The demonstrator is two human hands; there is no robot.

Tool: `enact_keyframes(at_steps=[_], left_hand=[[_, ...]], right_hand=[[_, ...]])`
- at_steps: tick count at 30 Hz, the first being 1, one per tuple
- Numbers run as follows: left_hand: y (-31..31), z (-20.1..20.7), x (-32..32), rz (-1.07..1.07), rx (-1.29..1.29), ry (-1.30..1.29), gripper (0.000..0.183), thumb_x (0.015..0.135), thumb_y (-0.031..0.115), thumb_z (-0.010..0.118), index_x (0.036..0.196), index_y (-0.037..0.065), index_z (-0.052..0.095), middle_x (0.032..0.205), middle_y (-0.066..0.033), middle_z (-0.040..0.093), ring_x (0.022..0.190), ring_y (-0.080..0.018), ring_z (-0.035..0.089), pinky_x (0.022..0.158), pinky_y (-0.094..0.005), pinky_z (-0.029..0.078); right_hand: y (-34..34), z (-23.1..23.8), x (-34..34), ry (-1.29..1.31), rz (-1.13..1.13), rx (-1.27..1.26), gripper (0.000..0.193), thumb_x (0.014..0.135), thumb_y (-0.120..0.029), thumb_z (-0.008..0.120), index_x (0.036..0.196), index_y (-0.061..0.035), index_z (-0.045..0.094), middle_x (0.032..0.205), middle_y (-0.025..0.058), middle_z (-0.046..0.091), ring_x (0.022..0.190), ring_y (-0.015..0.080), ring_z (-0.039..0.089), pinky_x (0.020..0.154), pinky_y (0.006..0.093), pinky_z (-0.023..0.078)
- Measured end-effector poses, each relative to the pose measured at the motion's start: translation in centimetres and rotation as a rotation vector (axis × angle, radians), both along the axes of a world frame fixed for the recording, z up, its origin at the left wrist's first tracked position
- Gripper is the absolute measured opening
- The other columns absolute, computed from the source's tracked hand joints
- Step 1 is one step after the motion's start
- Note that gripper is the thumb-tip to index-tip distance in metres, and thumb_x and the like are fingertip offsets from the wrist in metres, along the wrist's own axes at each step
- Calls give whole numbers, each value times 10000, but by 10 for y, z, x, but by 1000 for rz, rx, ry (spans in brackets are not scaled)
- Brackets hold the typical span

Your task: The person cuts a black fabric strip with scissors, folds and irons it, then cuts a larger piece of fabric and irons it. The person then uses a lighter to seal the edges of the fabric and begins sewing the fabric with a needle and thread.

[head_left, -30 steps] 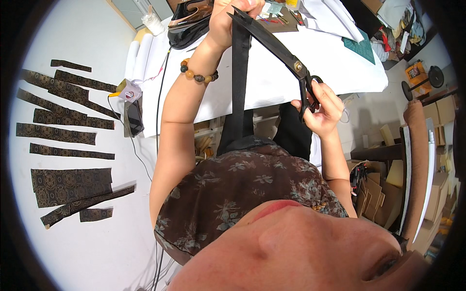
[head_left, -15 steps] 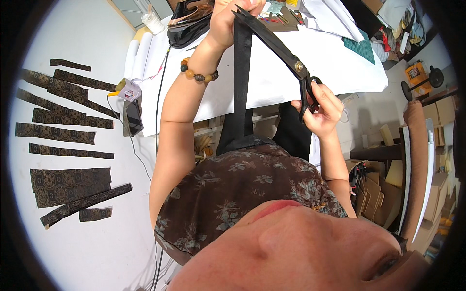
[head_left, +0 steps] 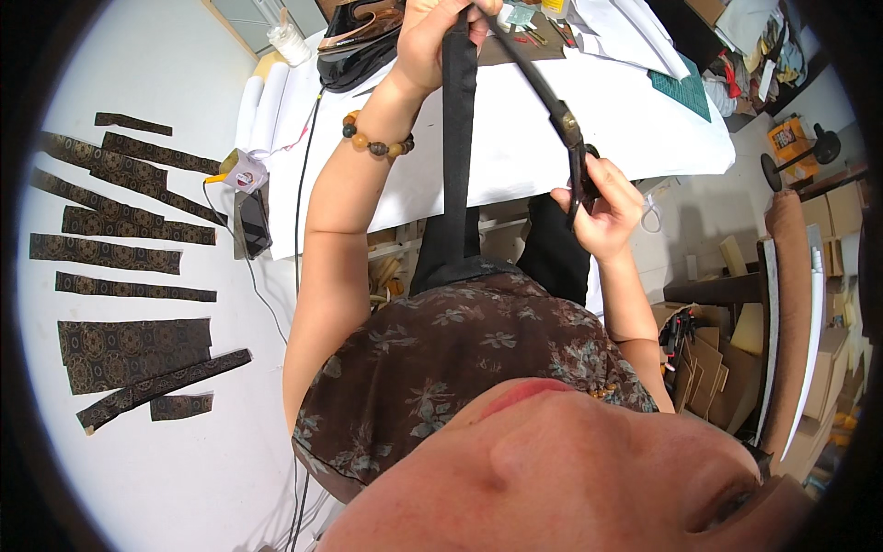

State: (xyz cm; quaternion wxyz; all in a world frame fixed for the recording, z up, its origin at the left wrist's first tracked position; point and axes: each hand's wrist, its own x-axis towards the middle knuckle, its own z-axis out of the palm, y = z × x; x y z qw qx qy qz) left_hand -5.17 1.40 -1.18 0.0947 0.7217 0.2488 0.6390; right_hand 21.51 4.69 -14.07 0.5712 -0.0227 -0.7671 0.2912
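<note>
My left hand [head_left: 430, 46], with a beaded bracelet on its wrist, pinches the upper end of a long black fabric strip [head_left: 460, 138]. From there the strip hangs down toward my lap. In my right hand [head_left: 609, 210] are the handles of a large pair of black scissors [head_left: 538, 83]. Its fingers are wrapped round the loops. The blades slant up and left and look nearly edge-on, with their tips close to my left fingertips. Whether the tips touch the fabric I cannot tell.
A table covered in white paper [head_left: 386, 198] lies in front of me. It bears a black bag [head_left: 354, 69], a phone [head_left: 251, 224], loose papers [head_left: 625, 37] and a green cutting mat [head_left: 681, 95]. Patterned dark fabric pieces [head_left: 133, 354] are at left. Cardboard [head_left: 713, 368] and rolls [head_left: 786, 304] stand at right.
The scissors have turned so their blades now appear edge-on, and their tips have moved right, off the front of the strip. The strip's top end is now visible at my left fingers.
</note>
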Motion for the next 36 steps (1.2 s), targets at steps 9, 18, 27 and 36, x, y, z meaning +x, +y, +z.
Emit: enact_keyframes(at_steps=[9, 18, 27, 36], left_hand=[[-2, 2, 2, 5, 31, -17, 504, 895, 321, 477, 491, 21, 458, 491, -95, 469, 481, -220, 426, 563, -348, 334], [-5, -69, -40, 122, 527, 77, 350, 1020, 234, 462, 892, -60, 601, 758, -141, 615, 656, -233, 593, 715, -387, 439], [-57, -165, 24, 1004, 558, -169, 314, 915, 273, 496, 733, 44, 611, 715, -94, 619, 654, -257, 547, 694, -431, 424], [-92, -275, 91, 938, 201, 336, 514, 961, 568, 480, 807, 102, 635, 851, -18, 674, 772, -200, 629, 825, -402, 404]], right_hand=[[17, 2, 6, 92, 64, -297, 486, 783, -33, 823, 1223, 91, 657, 805, 69, 602, 702, 125, 556, 613, 241, 431], [28, -29, 38, 104, -152, -456, 445, 815, 43, 791, 1234, 100, 651, 1070, 144, 691, 851, 121, 627, 761, 251, 523], [28, -55, 65, -1, -303, -538, 417, 846, 16, 788, 1241, 74, 665, 1150, 141, 704, 866, 84, 627, 777, 215, 511], [24, -75, 71, -14, -355, -633, 406, 855, 9, 783, 1238, 75, 668, 1133, 121, 700, 883, 94, 636, 810, 231, 516]])
